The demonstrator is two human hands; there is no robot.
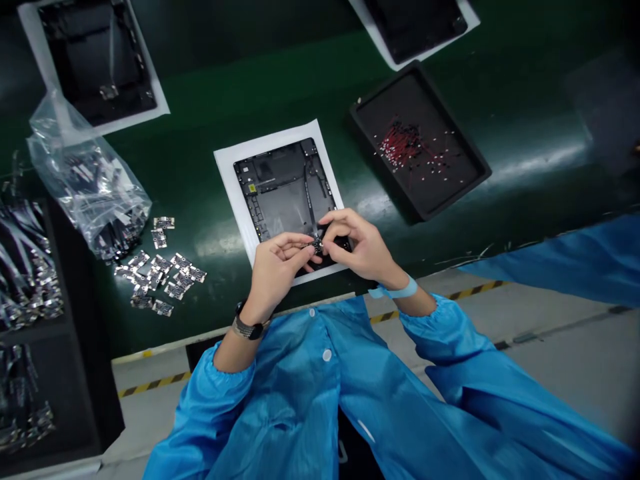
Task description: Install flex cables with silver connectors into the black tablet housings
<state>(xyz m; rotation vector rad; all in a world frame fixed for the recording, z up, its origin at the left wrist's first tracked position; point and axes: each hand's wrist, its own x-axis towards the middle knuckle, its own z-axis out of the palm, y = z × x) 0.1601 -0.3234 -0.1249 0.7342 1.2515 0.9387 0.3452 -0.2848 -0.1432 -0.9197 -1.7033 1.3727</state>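
A black tablet back shell [285,190] lies on a white sheet [227,170] on the green belt in front of me. My left hand [275,267] and my right hand [360,243] meet over its near edge. Both pinch a small circuit board [317,247] between their fingertips, just above the shell. A black strip runs down the shell toward the board. I wear a watch on my left wrist and a blue band on my right wrist.
Several small circuit boards [160,273] lie loose to the left beside a clear plastic bag [90,180]. A black tray [425,143] with red wired parts sits at the right. Two more shells on white sheets, one [100,60] at upper left, the other [415,27] at the top. Black bins [75,347] at far left.
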